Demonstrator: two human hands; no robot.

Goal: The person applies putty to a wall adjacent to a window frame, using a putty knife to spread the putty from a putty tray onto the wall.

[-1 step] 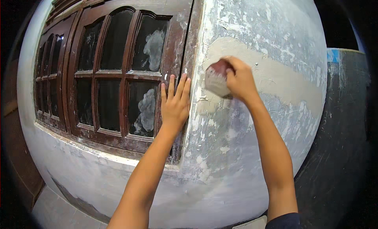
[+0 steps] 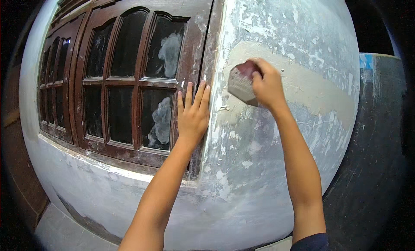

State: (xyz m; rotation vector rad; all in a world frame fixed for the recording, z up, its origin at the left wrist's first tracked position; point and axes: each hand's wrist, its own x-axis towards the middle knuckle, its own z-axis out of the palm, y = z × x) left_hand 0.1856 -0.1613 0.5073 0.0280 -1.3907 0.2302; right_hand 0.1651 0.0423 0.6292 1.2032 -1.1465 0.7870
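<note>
Beside a dark brown wooden window (image 2: 135, 82), at a worn outside corner — your wall (image 2: 259, 182) is mottled grey and white, scuffed, with flaking light spots. A beige patch (image 2: 313, 84) runs across it, from near the window frame (image 2: 211, 43) off toward the right, smoother than the ground around it. White cloudy smears (image 2: 170, 54) mark the glass in the right-hand column of panes. Under the window, a pale ledge (image 2: 95, 161), chipped along its lip. Grey floor (image 2: 65, 231) at lower left; a dark panel (image 2: 374, 138) stands to the right, with a blue mark (image 2: 366, 61) near its top. Darkness at the upper right.

Your right hand (image 2: 268, 87) has its grip closed on a flat tool (image 2: 242, 86), grey below and reddish above, over the left part of the beige patch; whether its edge touches, you cannot tell from here. Your left hand (image 2: 193, 121) lies on the window frame, fingers up and somewhat spread, holding nothing.

Against the earlier frame: the flat tool and your right hand sit slightly farther right, and the tool shows sharper, less smeared by motion. Your left hand is practically unmoved — same place on the wood.
</note>
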